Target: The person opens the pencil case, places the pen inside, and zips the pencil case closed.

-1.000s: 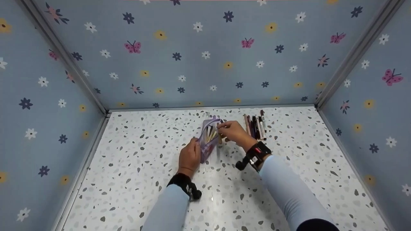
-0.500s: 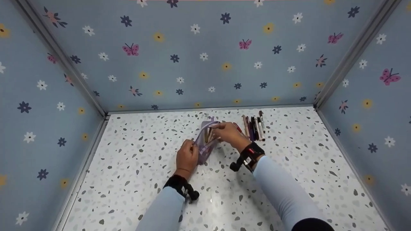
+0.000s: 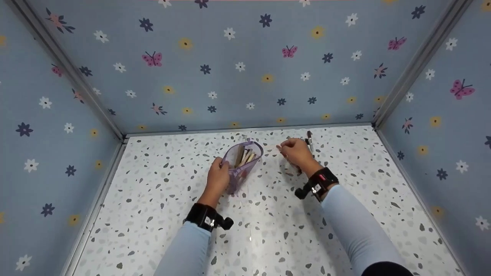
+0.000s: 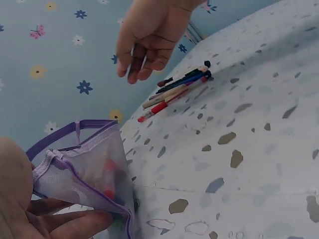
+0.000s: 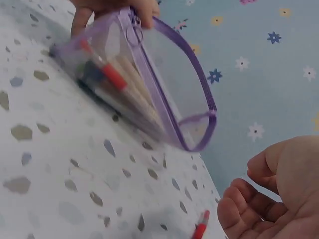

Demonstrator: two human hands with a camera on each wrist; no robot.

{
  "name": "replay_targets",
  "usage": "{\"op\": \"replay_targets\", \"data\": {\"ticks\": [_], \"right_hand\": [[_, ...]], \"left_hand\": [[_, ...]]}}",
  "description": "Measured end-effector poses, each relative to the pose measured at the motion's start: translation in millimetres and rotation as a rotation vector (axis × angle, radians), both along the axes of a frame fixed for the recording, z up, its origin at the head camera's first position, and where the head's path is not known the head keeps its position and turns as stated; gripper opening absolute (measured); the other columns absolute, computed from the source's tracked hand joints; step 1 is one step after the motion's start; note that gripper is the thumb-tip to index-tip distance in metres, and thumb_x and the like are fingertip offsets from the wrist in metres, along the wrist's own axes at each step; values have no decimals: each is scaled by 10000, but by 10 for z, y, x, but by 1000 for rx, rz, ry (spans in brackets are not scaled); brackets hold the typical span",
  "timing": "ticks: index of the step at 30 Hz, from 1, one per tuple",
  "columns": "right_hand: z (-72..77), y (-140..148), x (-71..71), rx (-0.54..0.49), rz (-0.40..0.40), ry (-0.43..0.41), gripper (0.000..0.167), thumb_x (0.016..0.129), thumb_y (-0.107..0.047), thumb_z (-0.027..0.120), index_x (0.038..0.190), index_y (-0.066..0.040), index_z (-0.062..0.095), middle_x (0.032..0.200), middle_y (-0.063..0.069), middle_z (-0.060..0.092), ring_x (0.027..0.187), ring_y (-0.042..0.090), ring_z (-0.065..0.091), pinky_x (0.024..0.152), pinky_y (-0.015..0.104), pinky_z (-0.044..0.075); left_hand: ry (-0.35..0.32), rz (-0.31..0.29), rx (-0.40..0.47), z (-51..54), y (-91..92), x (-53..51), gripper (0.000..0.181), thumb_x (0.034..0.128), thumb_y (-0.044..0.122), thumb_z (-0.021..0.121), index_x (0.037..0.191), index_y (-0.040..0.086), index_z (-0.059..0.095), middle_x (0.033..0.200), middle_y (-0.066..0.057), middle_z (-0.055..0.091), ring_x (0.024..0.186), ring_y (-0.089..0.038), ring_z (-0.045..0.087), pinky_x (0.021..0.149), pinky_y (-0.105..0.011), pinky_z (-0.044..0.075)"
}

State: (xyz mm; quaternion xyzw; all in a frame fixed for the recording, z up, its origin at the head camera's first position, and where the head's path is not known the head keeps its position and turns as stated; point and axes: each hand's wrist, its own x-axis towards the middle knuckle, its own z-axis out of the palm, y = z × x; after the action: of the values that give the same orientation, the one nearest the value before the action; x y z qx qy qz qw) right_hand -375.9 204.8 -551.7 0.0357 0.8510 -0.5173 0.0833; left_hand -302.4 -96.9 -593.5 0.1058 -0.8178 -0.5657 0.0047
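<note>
Here's the pencil pouch (image 3: 241, 170), see-through mesh trimmed in purple, zipper mouth gaping wide, pens (image 3: 246, 156) slanting inside and a red patch glowing through the wall. It's tilted over the speckled tabletop (image 3: 268, 230), just right of the left hand (image 3: 218, 175), which pinches its near-left edge. Hands apart: the right hand (image 3: 298, 152), fingers loosely bent and free, hangs by the loose pens (image 4: 177, 87).

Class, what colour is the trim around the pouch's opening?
Purple; the trim shows best in the right wrist view.
</note>
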Motion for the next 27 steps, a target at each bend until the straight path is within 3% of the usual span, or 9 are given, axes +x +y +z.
{"op": "replay_targets", "data": {"ticks": [3, 7, 11, 13, 14, 16, 19, 24, 27], "right_hand": [[-43, 234, -50, 117, -61, 38, 311, 1127, -215, 619, 1357, -57, 758, 1354, 182, 737, 976, 225, 674, 820, 384, 582], [-165, 537, -82, 264, -112, 63, 370, 1139, -210, 600, 1449, -47, 717, 1465, 206, 713, 972, 227, 695, 831, 376, 567], [-327, 752, -88, 354, -96, 55, 461, 1135, -156, 567, 1573, -29, 639, 1409, 235, 760, 681, 158, 620, 702, 346, 532], [-413, 805, -95, 383, -61, 57, 486, 1133, -124, 561, 1602, -5, 607, 1439, 262, 746, 597, 153, 582, 633, 330, 518], [-447, 816, -97, 400, -45, 61, 493, 1129, -111, 551, 1605, 5, 600, 1447, 273, 740, 634, 168, 623, 633, 327, 525], [-507, 832, -107, 428, -13, 67, 493, 1126, -89, 542, 1603, 22, 596, 1506, 291, 701, 824, 226, 735, 696, 333, 571], [-560, 855, -120, 434, 0, 77, 473, 1136, -85, 534, 1586, 48, 601, 1618, 309, 606, 1139, 371, 750, 856, 425, 622], [-588, 930, -106, 396, -16, 118, 428, 1152, -70, 493, 1520, 88, 645, 1557, 329, 648, 1280, 454, 718, 1114, 567, 593], [-598, 940, -82, 400, -47, 133, 394, 1152, -80, 489, 1433, 82, 713, 1458, 311, 717, 1294, 456, 718, 1148, 592, 576]], "left_hand": [[-48, 8, 97, -5, 19, -19, 250, 1211, 307, 424, 1232, 114, 583, 1193, -134, 629, 1016, -243, 610, 864, -367, 494], [-93, 5, 250, -31, 56, -9, 239, 1205, 316, 444, 1283, 123, 561, 1207, -123, 642, 1002, -227, 651, 841, -412, 581], [-44, 18, 261, -93, 90, -8, 230, 1179, 295, 490, 1253, 91, 567, 1095, -87, 652, 933, -203, 643, 811, -376, 563], [-8, 22, 243, -183, 80, -10, 236, 1181, 290, 488, 1242, 76, 566, 1069, -83, 656, 912, -196, 638, 798, -354, 548], [16, 20, 241, -315, 43, -49, 222, 1179, 310, 503, 1208, 105, 581, 1056, -64, 660, 901, -182, 641, 787, -340, 549], [53, 26, 269, -446, 4, -39, 223, 1183, 300, 499, 1180, 92, 580, 1076, -89, 689, 905, -182, 655, 789, -327, 564], [83, 41, 318, -585, -33, -25, 210, 1188, 293, 490, 1129, 108, 569, 1141, -86, 707, 960, -181, 683, 833, -326, 605], [103, 23, 384, -559, 15, 34, 234, 1222, 275, 420, 1136, 80, 517, 1057, -40, 592, 981, -185, 619, 866, -335, 576], [104, 28, 407, -582, 31, 35, 254, 1226, 268, 424, 1133, 60, 537, 1038, -36, 582, 994, -189, 623, 890, -344, 585]]}}
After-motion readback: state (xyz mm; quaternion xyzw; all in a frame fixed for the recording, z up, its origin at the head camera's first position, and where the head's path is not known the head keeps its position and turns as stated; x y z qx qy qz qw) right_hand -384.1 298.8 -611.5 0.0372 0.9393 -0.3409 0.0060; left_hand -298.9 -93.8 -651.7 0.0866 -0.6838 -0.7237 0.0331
